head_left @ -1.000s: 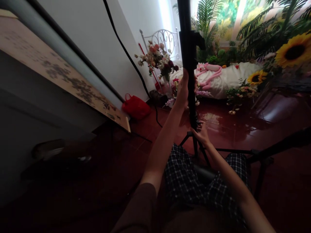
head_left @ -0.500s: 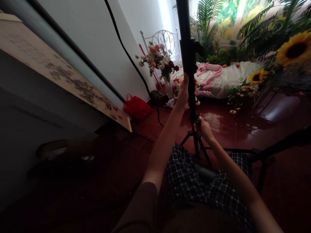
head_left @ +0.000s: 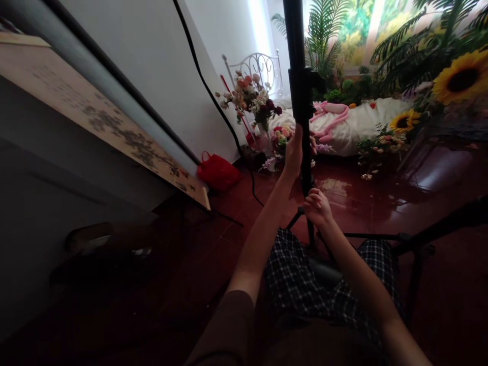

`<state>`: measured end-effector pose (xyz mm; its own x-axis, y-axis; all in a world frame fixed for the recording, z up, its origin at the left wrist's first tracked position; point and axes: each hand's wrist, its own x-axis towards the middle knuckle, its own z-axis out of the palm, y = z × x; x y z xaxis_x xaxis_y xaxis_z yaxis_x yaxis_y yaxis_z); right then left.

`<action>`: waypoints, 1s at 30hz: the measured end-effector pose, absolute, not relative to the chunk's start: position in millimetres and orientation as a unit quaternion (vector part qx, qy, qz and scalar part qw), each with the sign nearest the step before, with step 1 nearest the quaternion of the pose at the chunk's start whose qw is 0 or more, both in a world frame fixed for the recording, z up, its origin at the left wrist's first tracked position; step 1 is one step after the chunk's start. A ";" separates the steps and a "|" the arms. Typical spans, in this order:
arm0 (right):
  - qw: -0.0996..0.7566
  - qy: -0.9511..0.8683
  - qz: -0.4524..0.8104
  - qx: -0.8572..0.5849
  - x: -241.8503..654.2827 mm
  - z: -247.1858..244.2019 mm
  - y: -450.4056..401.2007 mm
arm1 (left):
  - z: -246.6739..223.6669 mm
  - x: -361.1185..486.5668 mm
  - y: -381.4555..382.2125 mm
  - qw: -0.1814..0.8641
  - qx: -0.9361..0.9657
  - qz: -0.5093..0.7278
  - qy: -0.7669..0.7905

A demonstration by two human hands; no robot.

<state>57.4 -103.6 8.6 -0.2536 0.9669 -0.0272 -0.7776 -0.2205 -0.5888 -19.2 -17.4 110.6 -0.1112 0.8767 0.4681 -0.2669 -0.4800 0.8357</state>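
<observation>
If we slacken, the pole (head_left: 303, 94) our left grip (head_left: 294, 153) clasps may slip onto our five-o'clock right grip (head_left: 317, 207), its hold unclear.

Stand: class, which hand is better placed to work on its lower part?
Probably the right hand: its curled fingers are at the stand's lower part; the left hand grips higher up.

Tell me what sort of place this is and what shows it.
Probably a room dressed as a photo or video set, though it could be a decorated home: a tall black stand, large sunflowers with palm fronds, and a bouquet before a white metal headboard-like frame.
</observation>
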 end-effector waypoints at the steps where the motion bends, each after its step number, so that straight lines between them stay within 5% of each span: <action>1: 0.576 -0.247 0.750 -0.211 57.8 8.0 -103.7 | 100.9 -18.5 -19.6 0.425 0.535 0.671 0.288; 9: 0.518 -0.258 0.788 -0.212 78.5 14.4 -105.2 | 40.4 -16.5 -27.4 0.418 0.540 0.640 0.353; 13: 0.439 -0.343 0.749 -0.359 89.2 7.0 -102.5 | 41.1 -11.3 -27.7 0.419 0.528 0.658 0.336; 20: 0.391 -0.663 0.251 -0.587 98.3 4.5 -107.6 | 37.1 -10.7 -27.8 0.414 0.506 0.676 0.338; 24: 0.329 -0.717 0.106 -0.605 97.9 11.0 -100.4 | 37.6 -12.2 -28.5 0.409 0.511 0.675 0.341; 30: 0.386 -0.706 0.233 -0.546 91.0 2.8 -87.1 | 36.9 -12.6 -29.3 0.415 0.512 0.673 0.336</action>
<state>91.0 -87.1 2.8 -0.1045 0.9513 0.2901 0.5905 0.2941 -0.7515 -12.6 -29.3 36.9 -0.1319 0.9021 0.4108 -0.2143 -0.4306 0.8768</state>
